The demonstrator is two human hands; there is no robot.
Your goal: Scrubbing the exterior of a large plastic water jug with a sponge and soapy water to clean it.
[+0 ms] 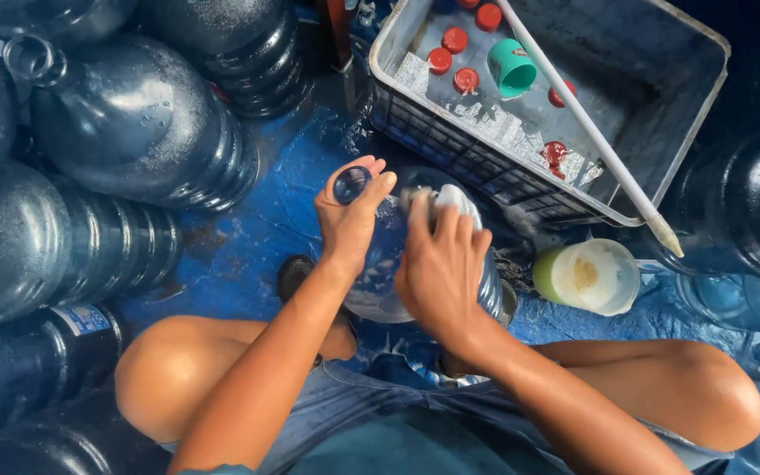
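Observation:
A large clear water jug (380,273) lies tilted between my knees, its open neck pointing away from me. My left hand (349,220) is wrapped around the neck just below the mouth (351,183). My right hand (442,259) presses a white cloth (455,198) against the jug's shoulder. Both forearms reach down from the bottom of the view.
A grey crate (398,110) holds water, red caps (455,40), a teal cup (512,69) and a long white-handled brush (591,132). A green-and-white tub (587,277) sits to the right. Several big dark jugs (134,123) are stacked on the left, more on the right (741,211). The blue floor (266,211) is wet.

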